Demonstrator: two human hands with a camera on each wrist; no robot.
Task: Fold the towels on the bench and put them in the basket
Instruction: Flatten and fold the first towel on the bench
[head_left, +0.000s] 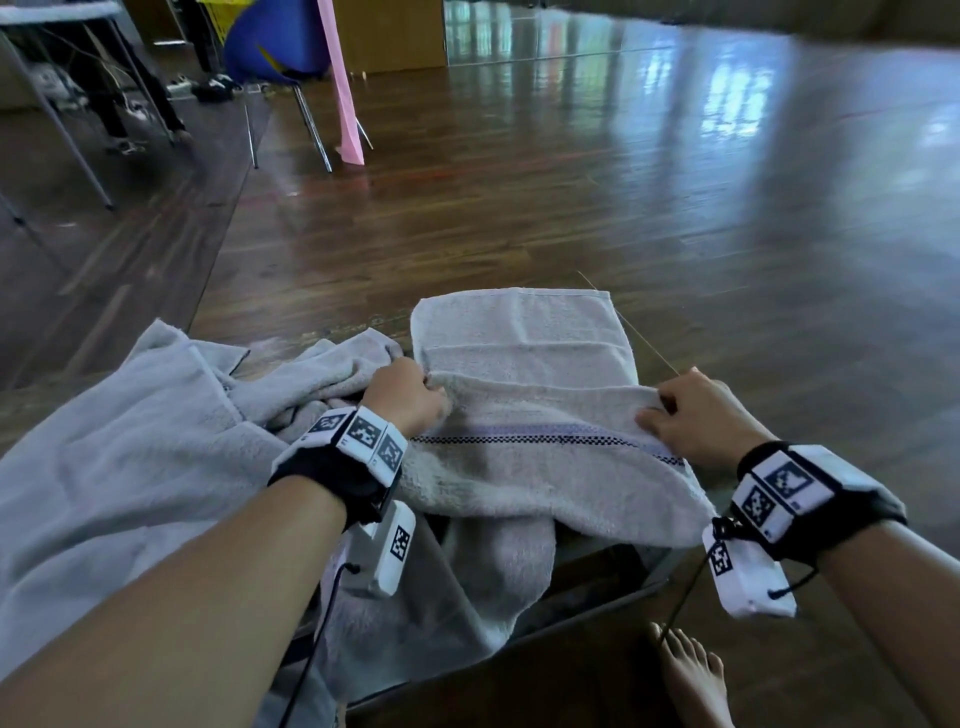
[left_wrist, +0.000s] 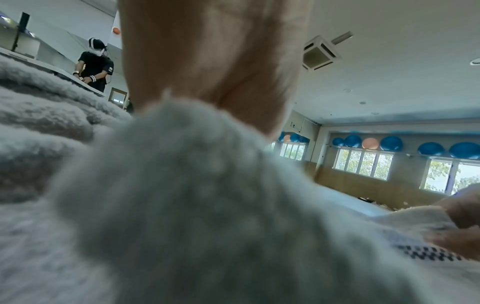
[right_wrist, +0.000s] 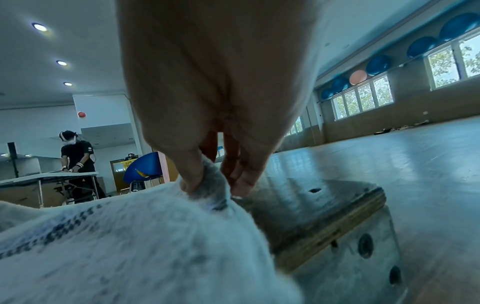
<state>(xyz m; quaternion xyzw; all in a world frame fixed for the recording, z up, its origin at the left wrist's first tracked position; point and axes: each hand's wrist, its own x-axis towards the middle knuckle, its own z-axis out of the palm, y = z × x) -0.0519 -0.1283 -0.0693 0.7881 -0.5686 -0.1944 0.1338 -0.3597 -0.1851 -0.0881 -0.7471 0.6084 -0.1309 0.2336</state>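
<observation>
Striped towel (head_left: 524, 415) draped over bench (right_wrist: 335, 214), centre frame. Left hand (head_left: 405, 397) gripping fold at 9 o'clock; right hand (head_left: 696, 415) pinching it at 3. Towel heap (head_left: 130, 441) at 8.

a wooden bench (right_wrist: 324, 207) on the wood floor (head_left: 571, 208) carries a striped towel (head_left: 524, 353) beside crumpled grey towels (head_left: 130, 426).

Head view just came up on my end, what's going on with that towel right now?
A person is mid-fold on a pale striped towel laid across the bench. The left hand grips one end of the raised fold and the right hand pinches the other end. The towel's near part hangs over the bench edge. A heap of unfolded towels lies to the left. No basket shows in any view.
</observation>
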